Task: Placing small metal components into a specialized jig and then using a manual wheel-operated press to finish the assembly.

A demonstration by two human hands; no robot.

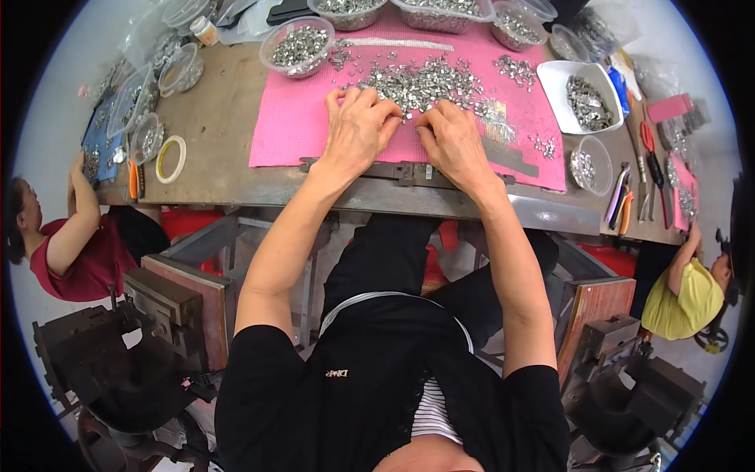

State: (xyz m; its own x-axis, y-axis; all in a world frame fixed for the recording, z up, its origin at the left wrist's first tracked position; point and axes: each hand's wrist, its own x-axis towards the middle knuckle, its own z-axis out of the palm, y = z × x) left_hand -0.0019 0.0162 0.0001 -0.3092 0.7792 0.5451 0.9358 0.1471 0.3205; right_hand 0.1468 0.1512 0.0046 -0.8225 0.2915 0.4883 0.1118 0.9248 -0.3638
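Both hands work over a pink mat [275,130], close in front of a heap of small shiny metal pieces [429,79]. My left hand [355,130] is closed, its thumb and forefinger pressed together beside a tiny metal piece [406,116]. Facing it, my right hand [456,143] is pinched too, with the fingertips low over the mat. Whatever lies between the fingertips of each hand is too small to make out. Below the hands, a dark metal fixture [409,174] runs along the table's front edge.
A clear tub [299,49] of metal pieces stands back left, a white tray [550,82] at right. A tape roll [171,160] lies left; red-handled pliers [647,138] lie right. A flat metal strip [510,156] rests near my right hand. Co-workers sit at both sides.
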